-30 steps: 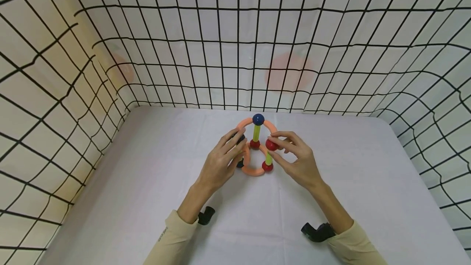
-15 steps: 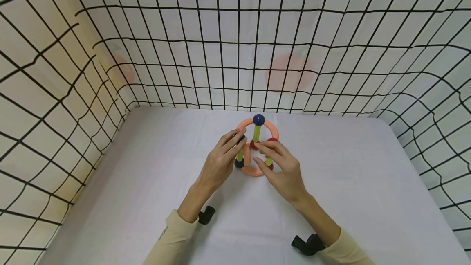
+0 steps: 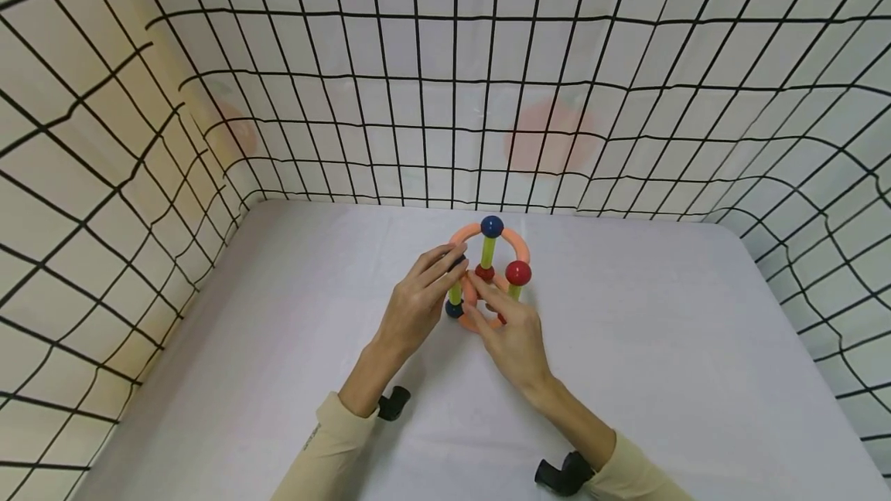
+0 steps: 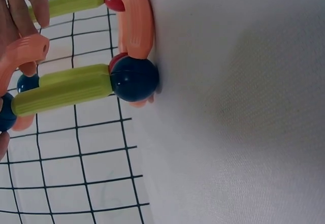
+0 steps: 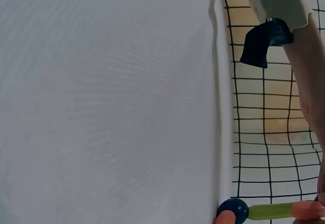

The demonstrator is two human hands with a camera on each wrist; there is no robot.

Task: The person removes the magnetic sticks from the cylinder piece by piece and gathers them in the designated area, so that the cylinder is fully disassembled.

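On the white cloth (image 3: 647, 331), near its far side, a toy frame (image 3: 485, 272) of balls and sticks is placed. Its left top ball (image 4: 6, 112), dark blue, is gripped by the left hand (image 3: 411, 308) and is partly covered by it in the head view. A coral arc (image 4: 23, 56) is pinched between the fingers and thumb of the right hand (image 3: 517, 339), just beside the left hand.

The frame can be judged as mostly built. The lower ring (image 4: 137, 26) is laid on the cloth, and on it the back stick (image 3: 488, 253), the right stick (image 3: 515, 291) and the left stick (image 4: 61, 89), all green, are stood upright. Each one is topped by a ball: the back blue ball (image 3: 492, 226), the right red ball (image 3: 518, 273) and the gripped one. From the back blue ball, the red ball is reached by the right rear arc (image 3: 518, 244), and the left rear arc (image 3: 465, 233) is directed toward the left hand.

What is left is probably the front side at the top, where the gap is not yet bridged. One end of the coral arc is seen free; whether its other end is attached to the left top ball cannot be surely told, since that place is partly hidden
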